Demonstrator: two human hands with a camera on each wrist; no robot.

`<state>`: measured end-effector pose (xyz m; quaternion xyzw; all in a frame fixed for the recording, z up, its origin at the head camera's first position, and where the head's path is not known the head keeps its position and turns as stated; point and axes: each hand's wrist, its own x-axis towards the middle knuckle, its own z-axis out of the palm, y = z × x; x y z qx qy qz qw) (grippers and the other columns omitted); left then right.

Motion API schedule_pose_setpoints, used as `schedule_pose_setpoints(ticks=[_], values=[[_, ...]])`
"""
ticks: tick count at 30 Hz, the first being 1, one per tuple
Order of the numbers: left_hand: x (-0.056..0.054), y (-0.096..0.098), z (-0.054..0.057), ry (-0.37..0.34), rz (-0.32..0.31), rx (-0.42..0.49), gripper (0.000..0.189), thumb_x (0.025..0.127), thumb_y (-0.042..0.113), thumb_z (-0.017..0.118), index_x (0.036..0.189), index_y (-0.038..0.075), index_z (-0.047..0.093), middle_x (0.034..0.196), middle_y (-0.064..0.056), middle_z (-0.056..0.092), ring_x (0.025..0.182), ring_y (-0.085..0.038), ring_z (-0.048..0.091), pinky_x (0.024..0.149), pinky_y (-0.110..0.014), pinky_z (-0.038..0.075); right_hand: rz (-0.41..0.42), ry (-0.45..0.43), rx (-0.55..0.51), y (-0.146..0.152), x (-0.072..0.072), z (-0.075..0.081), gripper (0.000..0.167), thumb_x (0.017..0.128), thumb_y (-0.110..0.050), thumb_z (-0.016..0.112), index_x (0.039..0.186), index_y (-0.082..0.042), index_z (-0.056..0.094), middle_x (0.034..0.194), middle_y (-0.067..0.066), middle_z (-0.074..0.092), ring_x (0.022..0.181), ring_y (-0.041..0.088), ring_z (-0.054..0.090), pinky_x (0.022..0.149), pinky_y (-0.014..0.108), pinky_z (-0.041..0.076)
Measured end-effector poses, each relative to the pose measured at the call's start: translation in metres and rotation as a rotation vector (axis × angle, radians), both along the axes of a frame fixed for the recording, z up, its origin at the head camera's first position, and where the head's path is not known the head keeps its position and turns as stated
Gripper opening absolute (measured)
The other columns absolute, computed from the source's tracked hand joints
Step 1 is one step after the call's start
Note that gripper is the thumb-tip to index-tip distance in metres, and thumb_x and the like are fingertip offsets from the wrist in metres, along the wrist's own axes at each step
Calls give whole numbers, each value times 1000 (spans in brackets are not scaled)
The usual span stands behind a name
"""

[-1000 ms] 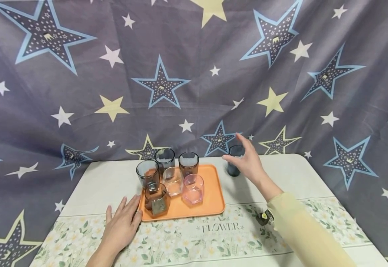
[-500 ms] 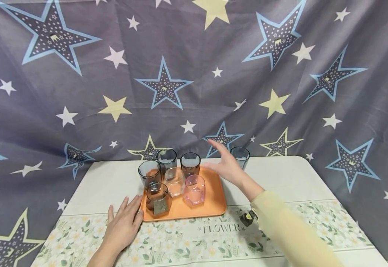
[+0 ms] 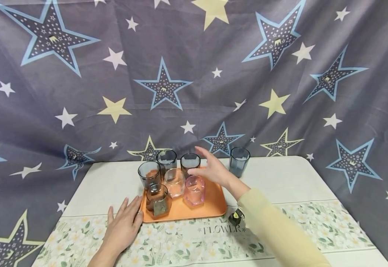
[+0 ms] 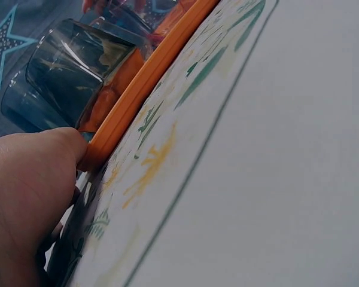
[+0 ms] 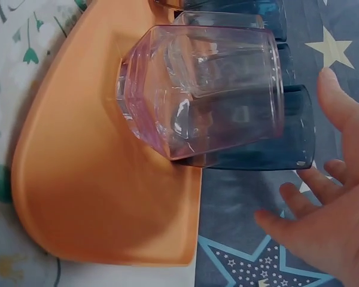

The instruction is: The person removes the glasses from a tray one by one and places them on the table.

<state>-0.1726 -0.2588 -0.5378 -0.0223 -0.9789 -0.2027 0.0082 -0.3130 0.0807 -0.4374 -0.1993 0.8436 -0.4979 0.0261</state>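
My right hand (image 3: 215,172) is over the back right of an orange tray (image 3: 214,207), thumb and fingers spread around the near side of a dark blue-grey glass (image 3: 188,160). In the right wrist view that glass (image 5: 299,128) stands behind a pink-tinted glass (image 5: 221,95), the fingertips close to its rim. Also on the tray are a clear glass (image 3: 175,187), a brownish glass (image 3: 157,203) at the front left and two more blue-grey glasses (image 3: 148,175). My left hand (image 3: 122,224) lies flat at the tray's left end, its thumb touching the orange rim (image 4: 110,134).
Right of the tray, another blue-grey glass (image 3: 239,163) stands upright on the table near its back edge. A pale tablecloth (image 3: 280,178) with a flowered band covers the table. A star-print curtain (image 3: 194,74) hangs directly behind it.
My right hand has moved left from the lone blue-grey glass to the dark glass at the tray's back right. That lone glass stays standing on the table. My left hand stays at the tray.
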Motion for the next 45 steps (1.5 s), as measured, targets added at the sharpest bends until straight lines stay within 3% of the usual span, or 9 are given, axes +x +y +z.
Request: schedule_pose_setpoints(ticks=[3, 8, 14, 20, 27, 34, 45], values=[[-1, 0, 0, -1, -2, 0, 60, 120, 41, 45, 172, 11, 42, 174, -13, 42, 165, -48, 22, 125, -79, -9, -5, -26, -8, -2, -1, -2, 104, 90, -27, 96, 173, -11, 36, 172, 13, 45, 144, 38, 58, 125, 54, 42], [-1, 0, -1, 8, -5, 0, 60, 120, 41, 45, 171, 11, 42, 174, -13, 43, 165, -48, 22, 124, -80, -8, -17, -28, 13, -4, -3, -6, 104, 90, -30, 96, 173, -10, 37, 175, 11, 42, 154, 35, 47, 129, 52, 36], [0, 0, -2, 21, -3, 0, 59, 120, 40, 45, 171, 10, 43, 173, -14, 44, 164, -49, 24, 125, -80, -7, -24, -40, 11, -8, -4, -9, 102, 90, -30, 97, 171, -10, 39, 173, 12, 43, 156, 34, 45, 130, 53, 34], [0, 0, -2, 9, 1, 1, 59, 120, 40, 45, 171, 11, 43, 174, -14, 43, 165, -49, 23, 125, -79, -8, -36, -64, -33, -12, -5, -11, 98, 90, -24, 97, 168, -4, 42, 161, 20, 54, 125, 33, 70, 119, 51, 49], [0, 1, 0, 6, 4, 1, 59, 119, 37, 46, 171, 10, 43, 174, -14, 43, 165, -48, 23, 125, -79, -7, -54, -61, -23, -13, -5, -11, 94, 89, -26, 97, 165, -4, 45, 151, 17, 63, 126, 31, 69, 117, 50, 50], [1, 2, -1, 2, 11, -6, 58, 119, 35, 46, 171, 9, 43, 173, -14, 43, 165, -48, 22, 125, -79, -8, -50, -98, -65, -14, -4, -14, 89, 90, -20, 96, 162, -3, 47, 135, 19, 72, 110, 25, 76, 102, 44, 60], [2, 2, -1, 22, 14, -14, 57, 118, 33, 48, 170, 7, 45, 172, -15, 45, 164, -49, 25, 125, -80, -6, -68, -81, -79, -15, -5, -18, 82, 89, -19, 96, 156, -3, 53, 131, 21, 74, 104, 23, 76, 94, 39, 62]])
